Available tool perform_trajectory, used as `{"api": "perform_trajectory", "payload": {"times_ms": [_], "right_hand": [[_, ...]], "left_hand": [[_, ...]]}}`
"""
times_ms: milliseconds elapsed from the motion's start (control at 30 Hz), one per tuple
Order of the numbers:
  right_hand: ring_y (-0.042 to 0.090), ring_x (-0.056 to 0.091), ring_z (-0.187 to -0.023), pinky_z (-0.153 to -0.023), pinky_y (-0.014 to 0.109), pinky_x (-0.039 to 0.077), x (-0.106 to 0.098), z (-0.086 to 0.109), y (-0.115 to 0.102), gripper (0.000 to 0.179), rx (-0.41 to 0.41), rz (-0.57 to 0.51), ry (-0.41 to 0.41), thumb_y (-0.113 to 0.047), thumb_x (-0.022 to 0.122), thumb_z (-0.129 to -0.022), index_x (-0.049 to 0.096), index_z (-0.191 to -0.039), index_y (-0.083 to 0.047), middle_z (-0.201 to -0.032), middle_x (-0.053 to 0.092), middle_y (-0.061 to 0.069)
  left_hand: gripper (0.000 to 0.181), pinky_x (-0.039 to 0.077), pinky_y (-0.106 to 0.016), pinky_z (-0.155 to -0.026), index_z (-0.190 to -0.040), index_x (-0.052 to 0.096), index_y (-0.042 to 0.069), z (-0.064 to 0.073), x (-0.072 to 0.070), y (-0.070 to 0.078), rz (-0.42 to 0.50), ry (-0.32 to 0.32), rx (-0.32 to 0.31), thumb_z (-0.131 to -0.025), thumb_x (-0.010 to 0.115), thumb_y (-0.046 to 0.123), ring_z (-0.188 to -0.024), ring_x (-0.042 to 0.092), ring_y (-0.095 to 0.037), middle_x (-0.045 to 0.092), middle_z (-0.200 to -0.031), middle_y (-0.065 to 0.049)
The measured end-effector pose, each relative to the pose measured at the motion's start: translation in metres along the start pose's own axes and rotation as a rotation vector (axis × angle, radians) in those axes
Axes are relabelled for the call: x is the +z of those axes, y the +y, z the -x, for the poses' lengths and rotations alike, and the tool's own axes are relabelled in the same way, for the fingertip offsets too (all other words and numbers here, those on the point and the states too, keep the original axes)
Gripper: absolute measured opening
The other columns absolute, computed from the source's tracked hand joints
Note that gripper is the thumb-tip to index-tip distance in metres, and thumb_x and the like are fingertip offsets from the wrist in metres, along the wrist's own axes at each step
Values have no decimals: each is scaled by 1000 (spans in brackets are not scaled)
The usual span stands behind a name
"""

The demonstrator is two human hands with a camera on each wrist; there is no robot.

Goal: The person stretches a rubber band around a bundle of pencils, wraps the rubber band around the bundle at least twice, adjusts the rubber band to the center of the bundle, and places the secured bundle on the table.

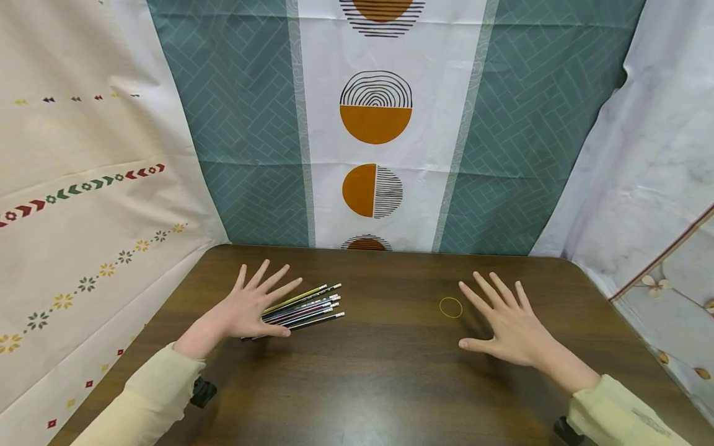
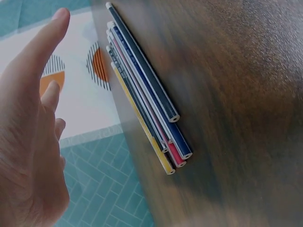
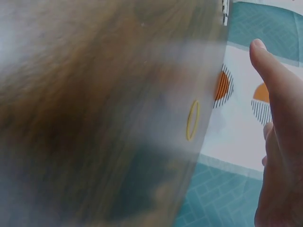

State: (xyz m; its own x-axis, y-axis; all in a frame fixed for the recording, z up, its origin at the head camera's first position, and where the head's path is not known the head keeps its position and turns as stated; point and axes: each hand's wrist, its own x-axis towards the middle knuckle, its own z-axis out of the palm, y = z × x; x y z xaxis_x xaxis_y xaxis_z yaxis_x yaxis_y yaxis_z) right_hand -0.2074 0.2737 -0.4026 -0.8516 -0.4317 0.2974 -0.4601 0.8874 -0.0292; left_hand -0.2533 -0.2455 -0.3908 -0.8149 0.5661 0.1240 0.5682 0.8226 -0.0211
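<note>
Showing yellow, black, navy, red and whitish among the pencils [image 2: 149, 92], plain yellow on the thin band [image 3: 189, 123]. Running dark brown, in streaky wood grain, across the table [image 1: 379, 378]. Setting teal, herringbone-lined panels beside white with orange, black-striped circles on the back cloth [image 1: 323, 133]. Carrying red, green and yellow motifs over cream on the left cloth [image 1: 95, 136]. Marbling grey on the white right cloth [image 1: 664, 155].

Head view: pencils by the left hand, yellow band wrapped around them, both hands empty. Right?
Not quite: the yellow band isn't around the pencils. The head view shows it lying apart on the table, near the right hand. Rest holds: pencils by the left hand, both hands empty.
</note>
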Motion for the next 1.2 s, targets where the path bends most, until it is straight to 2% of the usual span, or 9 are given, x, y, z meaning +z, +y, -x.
{"api": "perform_trajectory", "payload": {"times_ms": [133,300,500,600,800,900,1000,1200], "right_hand": [[41,14,-152,-113,72,9,1,-11,-7,101,-9,0,-24,-72,66,-78,24,-158,-26,-167,15,9],[39,12,-153,-114,71,9,5,-27,-16,103,-43,-17,-37,-73,67,-77,25,-157,-24,-167,14,8],[38,10,-153,-115,70,8,12,-51,-29,105,-114,-20,-40,-74,65,-77,21,-158,-24,-167,14,8],[37,9,-154,-116,69,7,16,-63,-34,106,-136,-24,-57,-75,64,-78,19,-159,-24,-167,12,8],[35,5,-155,-118,67,5,26,-85,-42,106,-166,-60,-109,-77,60,-80,14,-160,-25,-168,6,5],[34,6,-155,-118,66,6,31,-95,-47,106,-183,-72,-119,-76,60,-80,11,-160,-27,-168,5,4],[35,8,-155,-119,66,9,35,-105,-52,105,-191,-98,-126,-74,61,-81,11,-160,-27,-168,7,5],[33,9,-155,-119,64,13,46,-125,-65,102,-157,-175,-155,-69,63,-84,10,-160,-25,-168,7,5]], "left_hand": [[97,3,-78,-110,-156,26,32,1,1,-2,6,-6,-7,-77,67,71,-151,6,-49,16,-166,-8],[99,3,-77,-111,-157,23,32,6,3,-4,14,-8,-25,-77,66,72,-152,7,-48,16,-166,-9],[110,3,-72,-114,-159,19,19,14,6,-7,55,2,-45,-76,68,71,-153,6,-45,14,-166,-14],[112,4,-70,-115,-159,18,17,17,9,-10,64,0,-51,-75,66,74,-153,5,-44,12,-166,-14],[112,15,-70,-114,-159,18,13,24,13,-16,117,4,-35,-77,66,72,-151,10,-48,12,-166,-18],[112,24,-68,-112,-159,15,14,28,14,-18,168,-3,-30,-78,68,70,-150,10,-50,7,-166,-18],[112,27,-70,-110,-160,10,18,30,15,-20,264,-19,-58,-79,71,64,-150,6,-51,0,-167,-16],[114,13,-77,-108,-160,-5,22,32,19,-18,547,-20,-149,-83,76,46,-150,-8,-50,-14,-166,-15]]}}
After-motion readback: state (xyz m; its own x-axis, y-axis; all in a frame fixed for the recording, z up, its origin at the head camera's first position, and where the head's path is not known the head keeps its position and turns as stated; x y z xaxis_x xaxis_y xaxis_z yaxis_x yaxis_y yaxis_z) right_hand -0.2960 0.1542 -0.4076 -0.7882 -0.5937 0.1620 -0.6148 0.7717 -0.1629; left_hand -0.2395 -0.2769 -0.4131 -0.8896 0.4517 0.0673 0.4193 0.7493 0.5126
